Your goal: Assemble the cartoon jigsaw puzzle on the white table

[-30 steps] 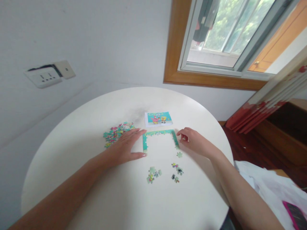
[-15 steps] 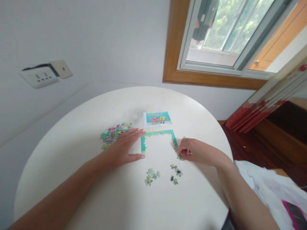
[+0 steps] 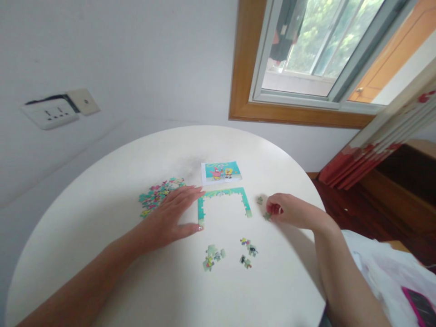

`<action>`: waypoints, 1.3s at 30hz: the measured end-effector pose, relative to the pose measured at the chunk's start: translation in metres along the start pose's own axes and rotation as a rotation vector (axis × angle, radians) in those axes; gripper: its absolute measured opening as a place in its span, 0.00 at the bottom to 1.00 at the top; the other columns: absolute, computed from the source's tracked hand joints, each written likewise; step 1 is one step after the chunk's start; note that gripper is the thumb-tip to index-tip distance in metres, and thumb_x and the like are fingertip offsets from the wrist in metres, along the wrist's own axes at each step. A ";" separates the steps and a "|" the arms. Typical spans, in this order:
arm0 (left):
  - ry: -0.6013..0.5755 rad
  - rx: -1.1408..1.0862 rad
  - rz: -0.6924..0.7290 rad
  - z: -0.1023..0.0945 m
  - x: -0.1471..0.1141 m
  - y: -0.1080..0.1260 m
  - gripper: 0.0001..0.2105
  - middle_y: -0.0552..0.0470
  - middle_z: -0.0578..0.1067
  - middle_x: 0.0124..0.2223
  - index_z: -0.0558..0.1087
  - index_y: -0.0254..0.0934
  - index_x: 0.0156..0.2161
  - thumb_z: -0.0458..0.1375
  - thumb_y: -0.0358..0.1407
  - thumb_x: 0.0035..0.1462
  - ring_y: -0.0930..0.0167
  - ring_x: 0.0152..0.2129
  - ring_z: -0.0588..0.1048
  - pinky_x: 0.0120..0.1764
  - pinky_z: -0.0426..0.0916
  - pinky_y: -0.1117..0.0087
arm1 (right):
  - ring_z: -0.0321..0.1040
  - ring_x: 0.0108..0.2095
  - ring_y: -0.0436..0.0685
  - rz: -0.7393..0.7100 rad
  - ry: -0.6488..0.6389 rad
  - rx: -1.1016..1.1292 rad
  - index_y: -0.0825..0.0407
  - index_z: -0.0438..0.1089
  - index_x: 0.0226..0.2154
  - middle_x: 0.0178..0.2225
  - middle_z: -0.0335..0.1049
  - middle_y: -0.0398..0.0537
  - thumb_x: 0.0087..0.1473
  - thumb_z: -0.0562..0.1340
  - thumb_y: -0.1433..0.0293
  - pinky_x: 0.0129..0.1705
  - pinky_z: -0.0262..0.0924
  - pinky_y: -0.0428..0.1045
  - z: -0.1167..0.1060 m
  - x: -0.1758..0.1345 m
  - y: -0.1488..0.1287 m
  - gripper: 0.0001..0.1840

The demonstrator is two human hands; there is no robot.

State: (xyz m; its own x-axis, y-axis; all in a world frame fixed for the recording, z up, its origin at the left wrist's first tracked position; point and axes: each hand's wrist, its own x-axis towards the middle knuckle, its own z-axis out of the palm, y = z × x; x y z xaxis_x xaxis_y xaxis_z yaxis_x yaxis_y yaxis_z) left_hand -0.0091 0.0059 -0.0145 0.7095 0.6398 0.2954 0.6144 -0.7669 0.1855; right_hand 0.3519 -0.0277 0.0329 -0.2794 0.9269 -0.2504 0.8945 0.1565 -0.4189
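While the left hand (image 3: 174, 208) lies spread, holding nothing, left of the puzzle border (image 3: 223, 192), the right hand (image 3: 286, 210) pinches a puzzle piece (image 3: 267, 216) at right on the desk (image 3: 170, 290); probably light, stiff card, best gripped by opposite edges.

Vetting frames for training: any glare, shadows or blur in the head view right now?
Head view: bright, washed-out patches in the window; soft shadows beside the left forearm and right forearm on the white table; fine detail soft in the pile of puzzle pieces; wall socket looks skewed.
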 end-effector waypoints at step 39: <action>0.026 -0.010 0.022 -0.001 0.001 0.007 0.29 0.45 0.60 0.63 0.52 0.42 0.63 0.55 0.42 0.60 0.60 0.60 0.58 0.61 0.55 0.58 | 0.67 0.30 0.51 -0.026 0.182 0.115 0.53 0.75 0.36 0.32 0.69 0.47 0.45 0.59 0.77 0.36 0.60 0.45 0.010 0.031 0.018 0.14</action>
State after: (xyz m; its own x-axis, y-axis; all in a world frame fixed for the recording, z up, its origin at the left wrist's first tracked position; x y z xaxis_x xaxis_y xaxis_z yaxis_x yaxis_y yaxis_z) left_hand -0.0046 0.0008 -0.0116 0.7138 0.6211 0.3237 0.5947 -0.7816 0.1883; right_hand 0.3557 0.0006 0.0093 -0.2245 0.9711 -0.0806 0.8391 0.1505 -0.5228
